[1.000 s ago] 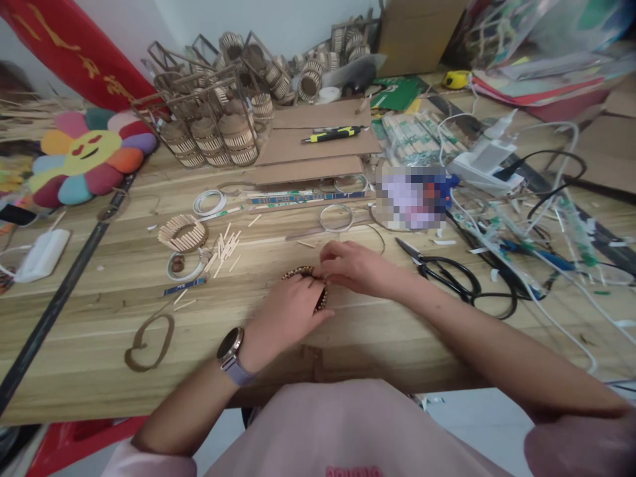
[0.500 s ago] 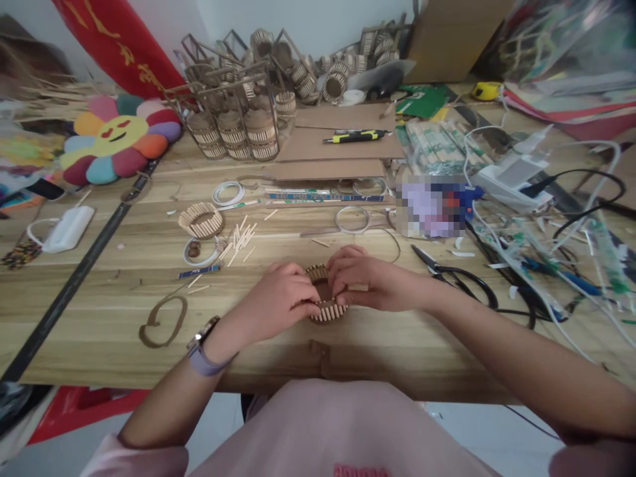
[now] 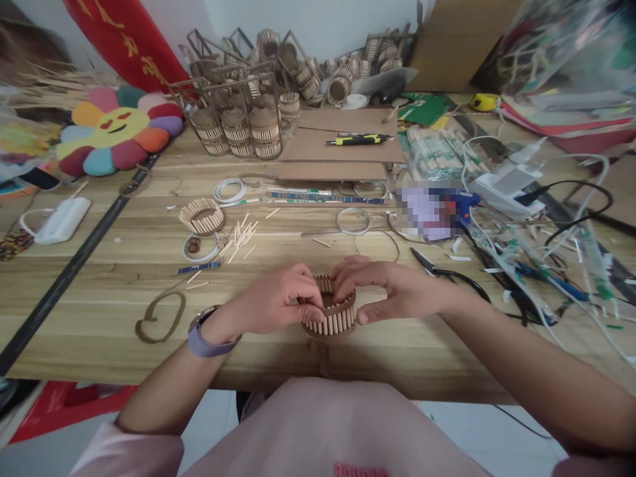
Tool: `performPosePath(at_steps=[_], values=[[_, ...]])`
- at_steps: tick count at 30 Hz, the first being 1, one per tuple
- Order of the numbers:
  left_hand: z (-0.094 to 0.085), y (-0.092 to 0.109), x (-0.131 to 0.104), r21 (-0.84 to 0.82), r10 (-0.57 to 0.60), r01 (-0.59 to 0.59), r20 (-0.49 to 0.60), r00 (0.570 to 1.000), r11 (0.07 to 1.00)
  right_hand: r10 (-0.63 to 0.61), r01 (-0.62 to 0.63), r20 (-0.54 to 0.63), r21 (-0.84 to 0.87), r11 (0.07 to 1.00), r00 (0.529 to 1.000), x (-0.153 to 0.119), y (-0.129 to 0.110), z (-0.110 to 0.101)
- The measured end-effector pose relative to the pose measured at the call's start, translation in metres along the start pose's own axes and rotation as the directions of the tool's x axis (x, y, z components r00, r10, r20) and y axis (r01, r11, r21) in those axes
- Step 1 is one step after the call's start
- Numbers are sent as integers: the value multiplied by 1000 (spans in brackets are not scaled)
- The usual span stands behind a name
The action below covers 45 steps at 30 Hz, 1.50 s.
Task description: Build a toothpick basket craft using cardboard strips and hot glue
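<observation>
Head view, left grip (image 3: 278, 299), holding slatted ring (image 3: 332, 322)

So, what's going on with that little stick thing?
Somebody's left fingers pinch one side of a small round stick cup, while the right fingers curl over the other side. Another round stick piece sits farther away on the wooden table, near some loose sticks.

The red banner (image 3: 126, 41), blue strip (image 3: 325, 197) and shirt (image 3: 322, 427) are lettered, but illegibly

Smiley flower cushion (image 3: 119, 132) — L, red banner (image 3: 126, 46) behind, brn cardbd box (image 3: 454, 50) — back R
</observation>
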<state>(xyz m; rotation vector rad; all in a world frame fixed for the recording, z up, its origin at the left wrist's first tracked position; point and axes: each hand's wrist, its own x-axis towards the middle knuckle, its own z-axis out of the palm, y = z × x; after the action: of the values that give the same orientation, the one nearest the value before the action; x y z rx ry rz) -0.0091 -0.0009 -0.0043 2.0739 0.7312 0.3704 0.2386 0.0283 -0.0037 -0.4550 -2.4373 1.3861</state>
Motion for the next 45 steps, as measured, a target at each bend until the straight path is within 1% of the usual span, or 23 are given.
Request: performPosePath(at_steps=[5, 8, 10, 12, 14, 17, 19, 20, 21, 22, 23, 24, 25, 26, 27, 28, 29, 31, 35, 39, 41, 43, 45], values=[[-1, -3, 0, -15, -46, 47, 31, 998, 999, 5, -5, -33, 9, 1000, 999, 4, 1, 5], [-3, -7, -1, -69, -123, 124, 22, 992, 990, -2, 7, -47, 102, 995, 999, 1, 5, 6], [-4, -8, -2, -112, -141, 142, 20, 990, 983, -9, 18, -46, 192, 981, 999, -2, 8, 7], [-3, -8, -2, -146, -104, 105, 17, 994, 984, -9, 22, -49, 273, 962, 999, -5, 10, 7], [-1, -5, -2, -144, -55, 51, -25, 998, 988, 16, 3, -56, 327, 945, 998, -7, 13, 7], [3, 2, -1, -75, -24, 15, -112, 993, 997, 119, -90, -61, 355, 930, 991, -11, 20, 8], [2, 5, -2, -11, -29, 27, -156, 987, 1000, 191, -144, -132, 300, 943, 973, -13, 25, 9], [1, 5, -3, 27, -35, 41, -182, 983, 999, 209, -158, -221, 227, 961, 953, -14, 27, 10], [0, 5, -3, 73, -43, 60, -216, 975, 995, 205, -176, -339, 115, 978, 918, -15, 29, 13], [-2, 4, -4, 131, -52, 88, -255, 965, 987, 176, -210, -455, -25, 977, 873, -16, 30, 17], [-3, 2, -4, 201, -56, 120, -300, 952, 972, 121, -246, -537, -167, 955, 835, -17, 30, 23], [-4, -1, -4, 279, -55, 158, -345, 937, 947, 61, -265, -559, -291, 919, 827, -18, 30, 30], [-5, -4, -4, 359, -48, 197, -384, 922, 913, 16, -246, -508, -390, 887, 861, -19, 28, 38], [-5, -8, -3, 433, -37, 232, -413, 910, 871, -19, -173, -386, -455, 874, 922, -19, 26, 47], [-4, -13, -1, 499, -24, 262, -433, 901, 826, -34, -72, -207, -481, 874, 978, -19, 23, 56], [-2, -18, 1, 555, -7, 283, -446, 895, 782, -45, 25, -29, -490, 871, 999, -18, 20, 66], [0, -23, 3, 601, 9, 297, -451, 892, 742, -44, 79, 81, -503, 861, 996, -16, 17, 74], [5, -33, 8, 669, 40, 312, -454, 890, 674, -31, 116, 167, -533, 838, 985, -12, 11, 88], [12, -49, 14, 739, 66, 318, -439, 896, 593, 11, 93, 159, -629, 772, 987, -9, 7, 100], [15, -54, 14, 763, 84, 335, -451, 889, 553, 40, 10, 47, -756, 654, 998, -18, 11, 103], [15, -54, 14, 757, 77, 352, -466, 882, 551, 24, -23, -11, -777, 628, 1000, -24, 14, 103], [17, -52, 14, 728, 56, 372, -489, 870, 576, -2, -67, -89, -770, 634, 996, -31, 15, 101], [18, -51, 13, 690, 28, 386, -507, 862, 613, -30, -148, -222, -738, 658, 975, -43, 16, 94]])
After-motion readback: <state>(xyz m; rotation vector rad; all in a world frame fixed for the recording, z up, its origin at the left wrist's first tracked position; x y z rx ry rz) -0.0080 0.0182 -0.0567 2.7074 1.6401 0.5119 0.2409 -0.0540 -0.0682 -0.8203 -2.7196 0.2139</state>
